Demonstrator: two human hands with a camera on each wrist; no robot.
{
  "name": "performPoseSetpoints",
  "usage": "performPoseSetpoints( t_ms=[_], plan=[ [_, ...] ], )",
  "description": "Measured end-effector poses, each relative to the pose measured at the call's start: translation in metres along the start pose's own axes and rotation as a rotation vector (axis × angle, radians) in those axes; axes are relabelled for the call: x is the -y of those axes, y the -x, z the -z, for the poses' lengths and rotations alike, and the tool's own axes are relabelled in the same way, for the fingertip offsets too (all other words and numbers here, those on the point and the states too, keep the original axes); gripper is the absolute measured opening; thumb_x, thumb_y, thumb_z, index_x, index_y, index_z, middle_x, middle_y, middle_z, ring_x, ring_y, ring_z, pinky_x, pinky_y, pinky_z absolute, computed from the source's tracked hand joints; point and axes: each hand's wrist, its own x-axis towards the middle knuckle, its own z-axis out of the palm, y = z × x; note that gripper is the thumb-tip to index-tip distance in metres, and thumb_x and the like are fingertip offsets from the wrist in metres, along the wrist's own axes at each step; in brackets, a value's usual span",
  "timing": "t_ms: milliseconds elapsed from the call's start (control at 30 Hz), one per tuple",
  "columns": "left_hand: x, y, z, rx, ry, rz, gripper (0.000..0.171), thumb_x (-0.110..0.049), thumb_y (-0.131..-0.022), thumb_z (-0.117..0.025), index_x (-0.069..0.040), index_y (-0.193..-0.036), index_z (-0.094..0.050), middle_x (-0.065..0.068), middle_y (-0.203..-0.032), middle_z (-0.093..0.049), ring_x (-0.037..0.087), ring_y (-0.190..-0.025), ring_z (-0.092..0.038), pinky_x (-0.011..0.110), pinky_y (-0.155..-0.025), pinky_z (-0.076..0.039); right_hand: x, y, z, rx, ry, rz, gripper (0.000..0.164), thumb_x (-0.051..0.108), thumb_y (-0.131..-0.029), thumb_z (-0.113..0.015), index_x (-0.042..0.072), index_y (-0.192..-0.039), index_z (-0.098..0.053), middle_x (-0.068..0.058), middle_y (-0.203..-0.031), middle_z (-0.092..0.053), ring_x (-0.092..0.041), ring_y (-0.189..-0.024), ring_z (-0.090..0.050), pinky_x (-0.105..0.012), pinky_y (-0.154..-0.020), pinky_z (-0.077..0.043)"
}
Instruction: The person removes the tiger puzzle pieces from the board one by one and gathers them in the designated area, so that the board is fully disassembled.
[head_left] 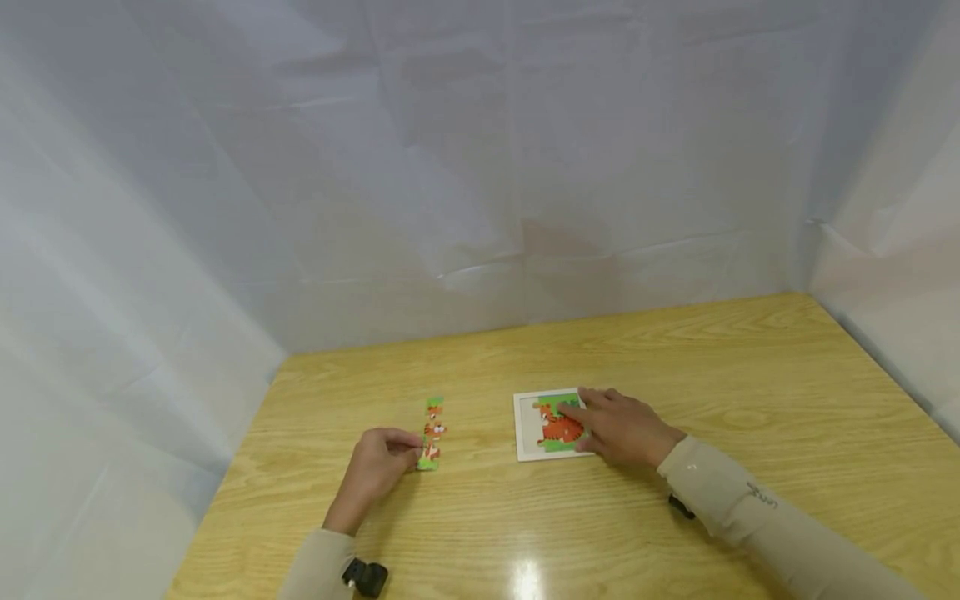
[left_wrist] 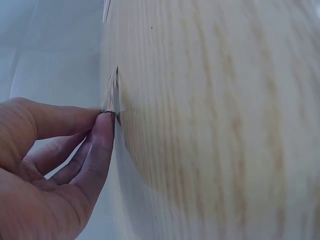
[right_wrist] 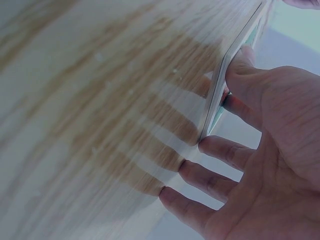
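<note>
The left hand (head_left: 381, 462) is pinching a puzzle strip (head_left: 434, 431) left of the tray (head_left: 519, 433) the straight-fingered right hand (head_left: 624, 428) is touching.

Wears beige L sleeve (head_left: 318, 568), beige R sleeve (head_left: 727, 493) w/ dk. scrawl (head_left: 762, 495), blk. L gadget (head_left: 367, 577) & R gadget (head_left: 681, 506).

From the head, the table (head_left: 675, 358) was viewed forward and downward, from above and well behind the left fingers (head_left: 403, 435) and right fingers (head_left: 576, 413). From each wrist, its surface was viewed close by, tilted sideways; the white frame (head_left: 519, 433) at the right fingers was shared by head and right wrist.
</note>
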Motion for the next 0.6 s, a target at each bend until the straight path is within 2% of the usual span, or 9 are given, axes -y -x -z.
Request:
performPoseSetpoints(
  t_ms=[300, 600],
  plan=[
    [0.0024, -0.0022, -0.0020, -0.014, -0.050, 0.001, 0.007, 0.003, -0.088, -0.071, 0.002, -0.093, -0.076, 0.007, -0.081, -0.072, 0.015, -0.069, -0.067, 0.030, -0.063, -0.055, -0.0002, -0.0005, 0.0004, -0.003, -0.010, -0.006, 0.061, 0.036, -0.098, -0.067, 0.010, -0.150, -0.050, -0.029, -0.150, -0.044, -0.049, -0.129, -0.048, -0.059, -0.100, -0.046],
    [0.0026, -0.0011, -0.0017, -0.007, -0.055, 0.001, 0.008, 0.001, -0.090, -0.071, 0.001, -0.096, -0.076, 0.006, -0.083, -0.072, 0.015, -0.071, -0.067, 0.030, -0.063, -0.055, -0.0002, -0.0004, 0.0004, -0.008, -0.006, 0.001, 0.060, 0.036, -0.098, -0.067, 0.009, -0.149, -0.051, -0.029, -0.149, -0.045, -0.049, -0.129, -0.049, -0.058, -0.100, -0.046]
  ],
)
